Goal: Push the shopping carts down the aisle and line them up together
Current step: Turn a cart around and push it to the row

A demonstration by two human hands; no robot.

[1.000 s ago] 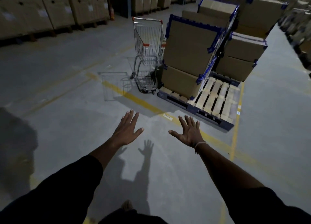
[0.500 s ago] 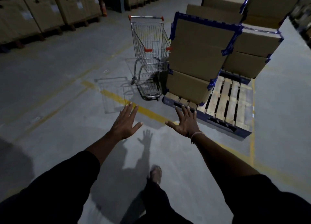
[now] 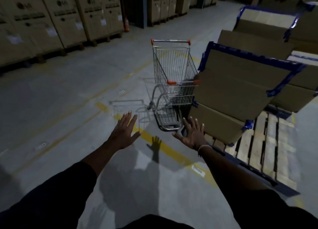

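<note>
Shopping cart seen parked on floor, right side tight against stacked cartons on pallet. Left hand, right hand spread wide, nothing held, cart not reached. Judged light, rigid wire, free-rolling — best gripped at far red-capped handle bar.

I am seeing the shopping cart with its right side hiding behind the taped cardboard boxes; its wheels are too dark to make out. Box labels on the left stacks are blurring past reading. Frame edges are cutting off both sleeves and the pallet.
</note>
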